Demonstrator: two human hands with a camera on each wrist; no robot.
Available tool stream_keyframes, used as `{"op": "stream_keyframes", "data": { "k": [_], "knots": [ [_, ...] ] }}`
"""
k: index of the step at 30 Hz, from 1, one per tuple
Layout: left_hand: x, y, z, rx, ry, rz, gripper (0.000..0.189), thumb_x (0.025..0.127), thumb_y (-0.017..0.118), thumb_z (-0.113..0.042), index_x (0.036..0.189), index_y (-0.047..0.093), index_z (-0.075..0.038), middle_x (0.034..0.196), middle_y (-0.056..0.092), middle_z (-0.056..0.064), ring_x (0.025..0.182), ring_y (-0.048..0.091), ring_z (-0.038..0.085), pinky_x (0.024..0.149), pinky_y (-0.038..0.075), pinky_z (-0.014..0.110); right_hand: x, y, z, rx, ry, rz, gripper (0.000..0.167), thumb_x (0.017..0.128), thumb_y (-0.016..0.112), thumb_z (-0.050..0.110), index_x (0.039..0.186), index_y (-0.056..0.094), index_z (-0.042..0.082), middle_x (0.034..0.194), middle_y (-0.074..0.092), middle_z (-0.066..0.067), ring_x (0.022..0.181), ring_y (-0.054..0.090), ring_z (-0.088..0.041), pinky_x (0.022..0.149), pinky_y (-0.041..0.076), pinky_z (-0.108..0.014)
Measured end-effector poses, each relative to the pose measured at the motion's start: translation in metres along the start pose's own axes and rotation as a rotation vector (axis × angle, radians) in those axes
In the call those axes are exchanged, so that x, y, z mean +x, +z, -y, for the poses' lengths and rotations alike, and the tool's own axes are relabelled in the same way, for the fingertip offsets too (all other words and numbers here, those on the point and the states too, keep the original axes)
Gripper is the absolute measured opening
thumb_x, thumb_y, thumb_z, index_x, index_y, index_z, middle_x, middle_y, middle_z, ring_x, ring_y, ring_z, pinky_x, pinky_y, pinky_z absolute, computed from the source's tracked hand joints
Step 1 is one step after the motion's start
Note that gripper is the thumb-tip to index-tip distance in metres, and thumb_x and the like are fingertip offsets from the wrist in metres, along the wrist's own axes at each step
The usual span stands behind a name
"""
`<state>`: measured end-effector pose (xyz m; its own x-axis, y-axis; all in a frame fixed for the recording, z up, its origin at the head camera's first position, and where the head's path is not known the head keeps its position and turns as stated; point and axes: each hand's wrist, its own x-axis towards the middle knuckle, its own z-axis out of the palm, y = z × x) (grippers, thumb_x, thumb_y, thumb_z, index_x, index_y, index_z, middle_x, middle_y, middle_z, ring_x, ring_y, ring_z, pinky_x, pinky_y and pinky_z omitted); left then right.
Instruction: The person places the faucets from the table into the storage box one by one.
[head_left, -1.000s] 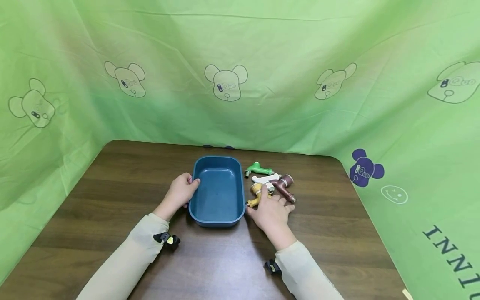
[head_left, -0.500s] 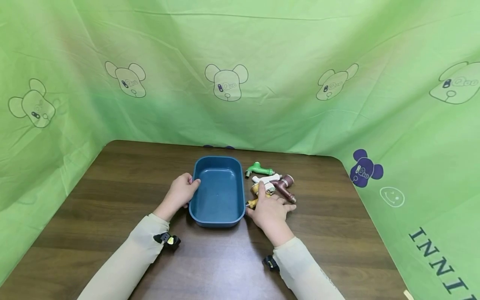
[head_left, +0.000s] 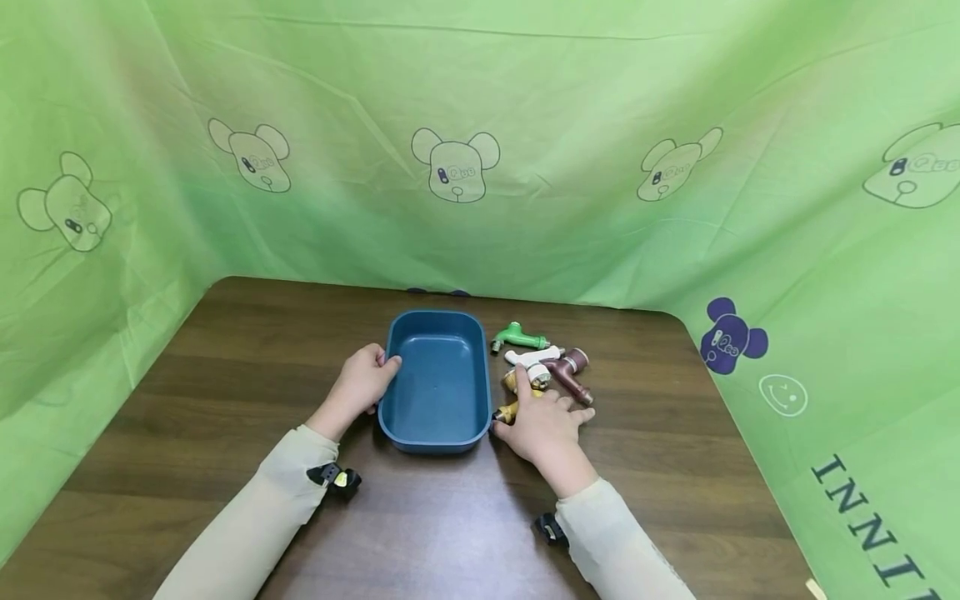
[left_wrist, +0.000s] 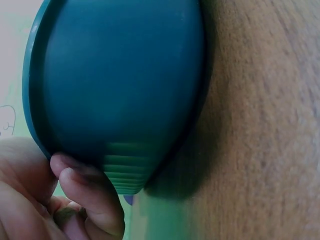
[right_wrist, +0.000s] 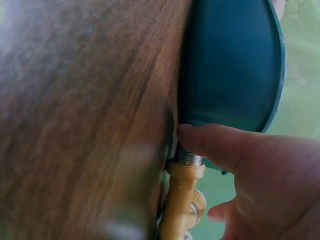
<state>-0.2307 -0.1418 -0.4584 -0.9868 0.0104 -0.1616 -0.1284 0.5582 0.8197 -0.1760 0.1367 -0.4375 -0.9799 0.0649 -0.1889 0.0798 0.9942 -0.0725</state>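
My left hand (head_left: 362, 383) grips the left rim of a deep blue plastic bin (head_left: 435, 447), thumb over the edge and fingers outside. The bin holds nothing. To its right, my right hand (head_left: 547, 432) reaches over a yellow faucet (head_left: 507, 412), fingers spread and index finger extended. In the right wrist view the thumb (right_wrist: 212, 140) touches the faucet's threaded metal end, close to the bin wall. The hand partly covers this faucet. A white faucet (head_left: 534, 357) and a maroon faucet (head_left: 567, 379) lie just beyond the fingers, with a green faucet (head_left: 519, 337) farther back.
Everything lies on a brown wood-grain table (head_left: 247, 383). Green cloth (head_left: 450, 242) printed with bear heads hangs behind it and along both sides. The faucets are bunched closely together by the bin's right wall.
My right index finger has shifted slightly left, and the hand has otherwise barely moved over the yellow faucet. The left hand and bin stay put.
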Motion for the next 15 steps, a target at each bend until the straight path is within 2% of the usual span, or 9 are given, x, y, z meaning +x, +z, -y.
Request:
{"op": "stream_keyframes", "data": {
  "k": [5,15],
  "knots": [
    [0.0001,-0.0012,-0.0002,0.003,0.0,-0.005,0.033,0.103,0.058,-0.031,0.083,0.045,-0.008,0.064,0.042,0.004,0.043,0.05,0.021,0.039,0.046,0.029,0.0002,-0.0005,0.0004,-0.002,-0.005,-0.018,0.111,0.081,0.073,0.064,0.165,0.013,0.023,0.141,0.042,-0.046,0.131,0.038,-0.068,0.099,0.019,-0.088],
    [0.0004,0.0005,0.0045,-0.017,0.008,0.004,0.034,0.104,0.057,-0.034,0.084,0.045,-0.008,0.063,0.044,0.005,0.043,0.05,0.02,0.04,0.048,0.031,0.0049,0.006,0.0015,-0.007,0.029,-0.031,0.111,0.081,0.071,0.064,0.165,0.012,0.019,0.138,0.044,-0.046,0.128,0.041,-0.069,0.099,0.021,-0.088]
  ]
}}
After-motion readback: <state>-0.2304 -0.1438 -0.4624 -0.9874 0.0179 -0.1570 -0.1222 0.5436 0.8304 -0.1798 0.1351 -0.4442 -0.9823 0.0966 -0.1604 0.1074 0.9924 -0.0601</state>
